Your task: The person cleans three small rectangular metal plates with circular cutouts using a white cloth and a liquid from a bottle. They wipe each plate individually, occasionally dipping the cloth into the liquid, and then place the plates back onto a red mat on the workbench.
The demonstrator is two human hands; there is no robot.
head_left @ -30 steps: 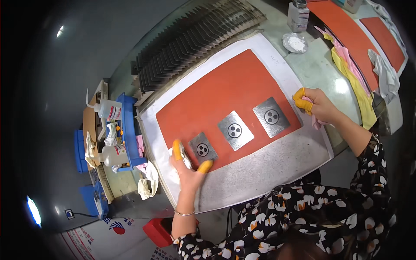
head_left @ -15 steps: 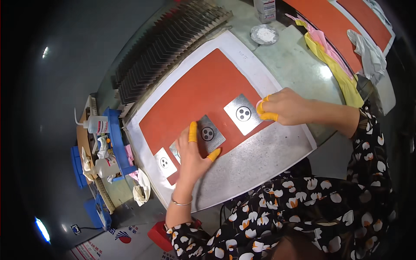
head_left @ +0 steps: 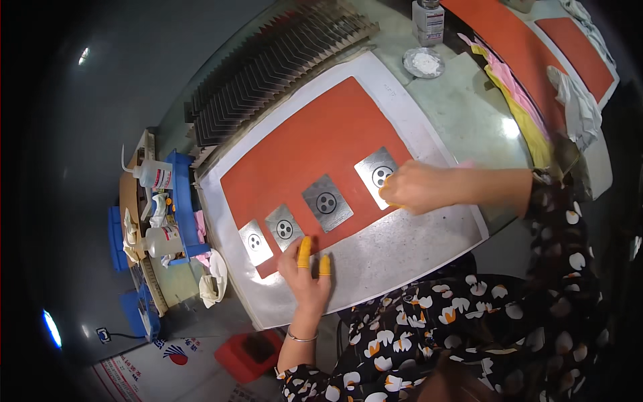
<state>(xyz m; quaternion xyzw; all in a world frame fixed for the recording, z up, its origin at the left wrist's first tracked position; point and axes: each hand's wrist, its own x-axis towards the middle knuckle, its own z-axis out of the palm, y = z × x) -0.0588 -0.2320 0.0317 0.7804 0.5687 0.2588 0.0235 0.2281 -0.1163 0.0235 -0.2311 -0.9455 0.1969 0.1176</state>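
Several thin metal plates, each with a dark ring around three dots, lie in a row on an orange-red sheet (head_left: pixel 295 147). My right hand (head_left: pixel 422 187), wearing yellow finger cots, is over the rightmost plate (head_left: pixel 368 169) and hides part of it. Its fingers are curled together, and whatever they hold is hidden. My left hand (head_left: pixel 305 278), also in yellow cots, has its fingers apart and holds nothing. It rests by the near edge of the sheet, just below a small plate (head_left: pixel 276 220). A larger plate (head_left: pixel 326 203) and the leftmost plate (head_left: pixel 256 243) lie uncovered.
A long rack of dark zigzag plates (head_left: pixel 268 74) stands at the far left. Behind the sheet are a dish of white powder (head_left: pixel 424 63) and a bottle (head_left: pixel 428 23). Squeeze bottles (head_left: pixel 153 174) stand beside a blue tray (head_left: pixel 181 221); cloths (head_left: pixel 516 100) lie right.
My left hand has drawn back from the middle plates toward the near edge. My right hand has moved left onto the rightmost plate; the pink thing between its fingers no longer shows there.
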